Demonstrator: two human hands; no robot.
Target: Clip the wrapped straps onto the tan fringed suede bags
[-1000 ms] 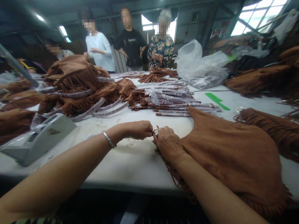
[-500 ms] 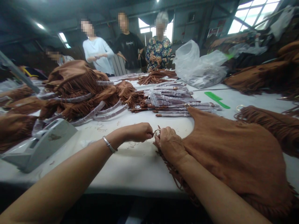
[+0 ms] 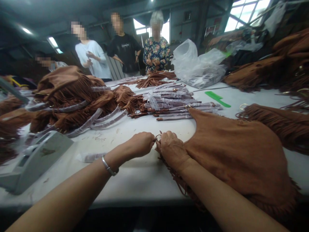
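A brown fringed suede bag (image 3: 238, 151) lies on the white table at the right, its near end reaching over the front edge. My right hand (image 3: 172, 149) is closed on a metal ring (image 3: 158, 136) at the bag's left corner. Facing it, my left hand (image 3: 142, 143) is closed in a pinch on a small dark strap end at the ring's left side; the fingers hide most of that piece. The two hands nearly touch. A silver bangle (image 3: 109, 166) circles my left wrist.
Wrapped straps (image 3: 169, 98) lie beyond my hands. Fringed bags (image 3: 70, 90) are piled at the left, behind a grey dispenser-like object (image 3: 41, 161). A green comb (image 3: 217, 98) and a plastic bag (image 3: 198, 66) are farther back. Several people stand across the table.
The view has shifted, so most things sit farther left. Both hands keep their hold near the ring. A plastic-wrapped piece now shows more fully beside my left wrist.
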